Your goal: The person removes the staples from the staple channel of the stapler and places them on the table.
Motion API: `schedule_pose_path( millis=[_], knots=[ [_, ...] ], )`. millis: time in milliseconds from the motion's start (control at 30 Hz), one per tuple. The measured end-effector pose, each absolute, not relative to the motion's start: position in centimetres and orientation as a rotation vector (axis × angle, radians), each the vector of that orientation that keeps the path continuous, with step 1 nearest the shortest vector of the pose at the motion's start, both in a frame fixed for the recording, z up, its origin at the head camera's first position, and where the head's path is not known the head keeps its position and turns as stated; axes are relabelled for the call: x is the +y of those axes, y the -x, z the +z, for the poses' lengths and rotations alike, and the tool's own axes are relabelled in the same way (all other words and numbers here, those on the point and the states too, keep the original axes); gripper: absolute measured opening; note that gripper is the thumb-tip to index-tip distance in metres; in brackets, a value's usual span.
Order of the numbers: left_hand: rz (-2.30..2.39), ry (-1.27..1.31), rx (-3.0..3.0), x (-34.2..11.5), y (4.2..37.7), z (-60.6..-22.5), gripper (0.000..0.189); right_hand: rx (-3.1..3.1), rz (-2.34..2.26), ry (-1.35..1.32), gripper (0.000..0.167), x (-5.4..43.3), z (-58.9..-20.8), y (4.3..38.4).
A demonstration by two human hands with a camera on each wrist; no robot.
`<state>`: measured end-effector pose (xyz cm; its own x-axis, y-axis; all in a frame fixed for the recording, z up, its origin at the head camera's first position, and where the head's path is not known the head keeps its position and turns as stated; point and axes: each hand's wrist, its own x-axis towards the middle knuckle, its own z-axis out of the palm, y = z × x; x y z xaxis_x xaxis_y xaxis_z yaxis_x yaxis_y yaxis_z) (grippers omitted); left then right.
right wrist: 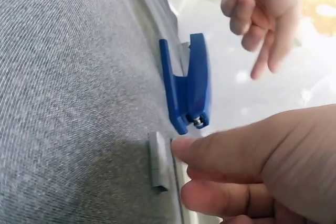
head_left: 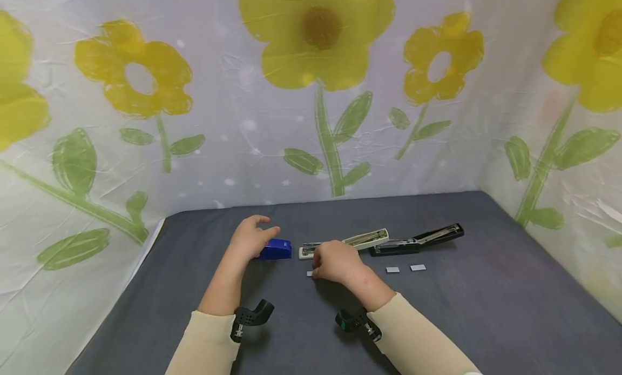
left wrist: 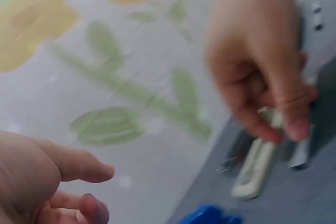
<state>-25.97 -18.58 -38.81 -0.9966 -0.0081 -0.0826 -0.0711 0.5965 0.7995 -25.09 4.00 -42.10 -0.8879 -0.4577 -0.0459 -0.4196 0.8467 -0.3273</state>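
My left hand [head_left: 249,238] hovers by the blue stapler [head_left: 277,249], fingers loosely bent and holding nothing. In the right wrist view, that stapler [right wrist: 197,85] shows beyond my right hand, apart from the left fingers. My right hand [head_left: 338,262] is low over the table beside a short strip of staples [right wrist: 159,162]. Its thumb is close to the strip, with a gap between thumb and fingers; contact is unclear. Behind that hand lies a cream stapler [head_left: 370,239], its top swung open and partly hidden by the hand.
A black stapler [head_left: 439,234], also opened up, lies to the right of the cream one. Two more staple strips, a left one [head_left: 392,269] and a right one [head_left: 418,267], rest in front of it. The grey tabletop [head_left: 466,310] meets a flowered curtain [head_left: 218,148] behind.
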Motion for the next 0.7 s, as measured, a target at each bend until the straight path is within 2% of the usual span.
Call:
schedule_pose_path(
  millis=[300,567,700],
  knots=[
    [1.358,-0.018,2.642,-23.9,26.2,-39.1,0.054,2.966,-0.653,0.833,0.014,2.6,-40.3,25.1],
    [1.076,0.026,2.701,-25.1,26.3,-41.2,0.058,2.948,-0.663,0.812,0.032,-1.9,-39.5,25.9],
    [1.078,0.049,2.683,-25.1,26.7,-41.9,0.058,2.901,-0.67,0.782,0.04,-4.9,-39.7,26.4]
  ],
)
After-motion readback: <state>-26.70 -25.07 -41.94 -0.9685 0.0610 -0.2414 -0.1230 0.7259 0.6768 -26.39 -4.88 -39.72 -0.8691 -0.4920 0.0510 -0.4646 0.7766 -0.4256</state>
